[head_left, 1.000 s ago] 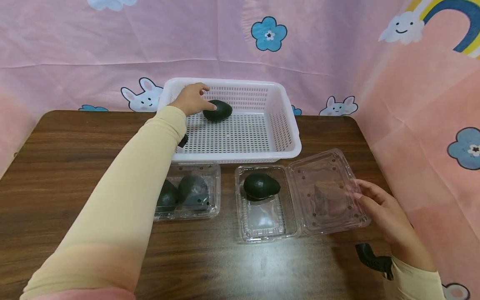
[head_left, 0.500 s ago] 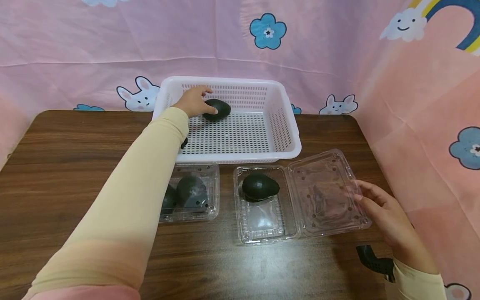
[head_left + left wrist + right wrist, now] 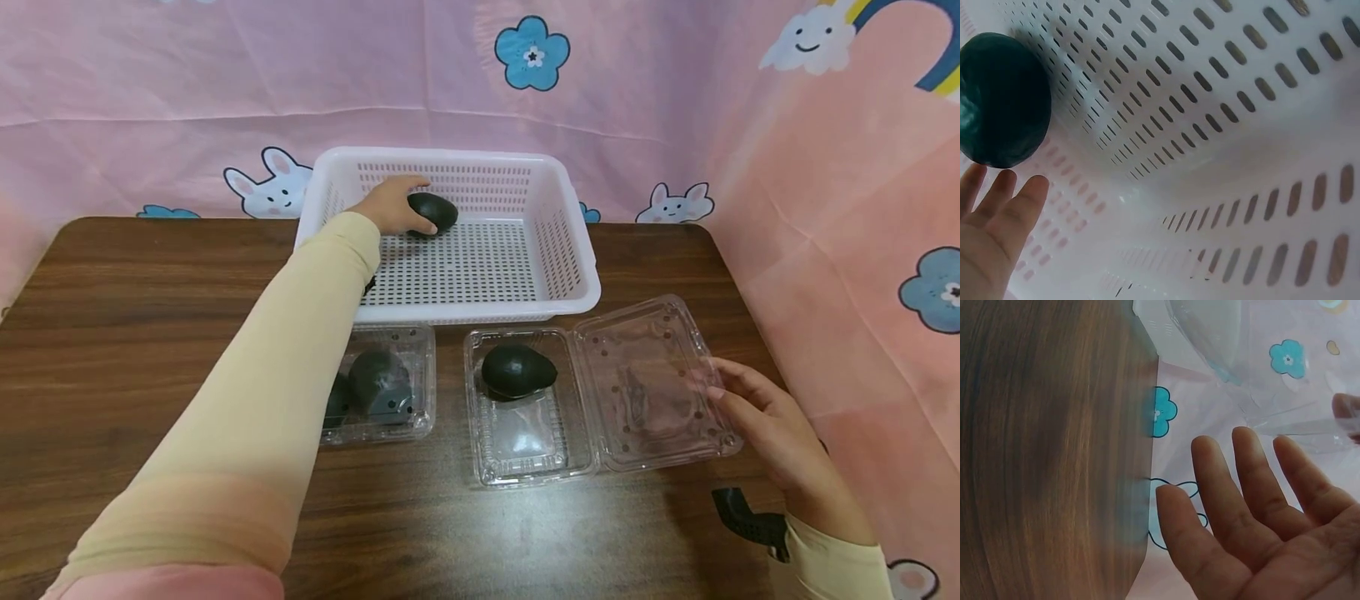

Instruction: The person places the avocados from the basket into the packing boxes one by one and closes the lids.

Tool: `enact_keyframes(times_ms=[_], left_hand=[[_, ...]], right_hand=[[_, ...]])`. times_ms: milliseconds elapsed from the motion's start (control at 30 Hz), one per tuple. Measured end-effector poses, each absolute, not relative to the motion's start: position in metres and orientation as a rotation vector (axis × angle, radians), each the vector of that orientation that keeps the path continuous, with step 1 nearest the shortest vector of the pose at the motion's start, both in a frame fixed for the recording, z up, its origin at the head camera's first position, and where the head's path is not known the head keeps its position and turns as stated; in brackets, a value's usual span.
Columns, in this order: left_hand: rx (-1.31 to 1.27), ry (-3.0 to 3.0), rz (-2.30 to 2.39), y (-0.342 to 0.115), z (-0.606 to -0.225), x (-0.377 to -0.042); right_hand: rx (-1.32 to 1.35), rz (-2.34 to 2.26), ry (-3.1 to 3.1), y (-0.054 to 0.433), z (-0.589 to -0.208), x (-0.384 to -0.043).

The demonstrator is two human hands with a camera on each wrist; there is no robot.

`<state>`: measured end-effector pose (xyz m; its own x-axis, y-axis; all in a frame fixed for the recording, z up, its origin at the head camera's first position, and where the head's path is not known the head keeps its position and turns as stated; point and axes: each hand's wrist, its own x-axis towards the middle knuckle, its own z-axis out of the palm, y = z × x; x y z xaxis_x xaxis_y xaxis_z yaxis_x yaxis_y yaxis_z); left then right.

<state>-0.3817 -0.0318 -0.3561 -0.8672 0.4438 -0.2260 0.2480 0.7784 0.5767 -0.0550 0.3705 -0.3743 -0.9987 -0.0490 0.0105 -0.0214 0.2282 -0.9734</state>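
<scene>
My left hand (image 3: 393,206) reaches into the white basket (image 3: 480,267) at a dark green avocado (image 3: 438,212). Its thumb lies along the avocado's near side, while the index finger stretches past the far side with a gap. In the left wrist view, fairly straight fingers (image 3: 1007,209) reach the edge of the avocado (image 3: 1007,100). At the right, my right hand (image 3: 772,433) pinches the outer edge of the clear lid (image 3: 652,375) of an open plastic clamshell (image 3: 525,429). One avocado (image 3: 517,371) lies in this clamshell's back half.
A closed clear clamshell (image 3: 429,383) with dark avocados inside sits left of the open one, partly hidden by the left sleeve (image 3: 277,358). Both stand in front of the basket on a wooden table (image 3: 570,533). Patterned pink cloth (image 3: 637,117) hangs behind and at the right.
My left hand has moved in closer around the avocado in the basket, its thumb sliding from the top to the near side. The right hand and lid stay put; the head view tilts slightly.
</scene>
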Motion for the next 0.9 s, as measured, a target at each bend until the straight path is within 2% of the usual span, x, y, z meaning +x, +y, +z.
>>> enact_keyframes(times_ms=[900], left_hand=[[0.588,2.625,0.704,-0.0278,-0.3647,-0.3895]], right_hand=[[0.013,-1.955,2.422,0.3693,-0.3739,-0.0532]])
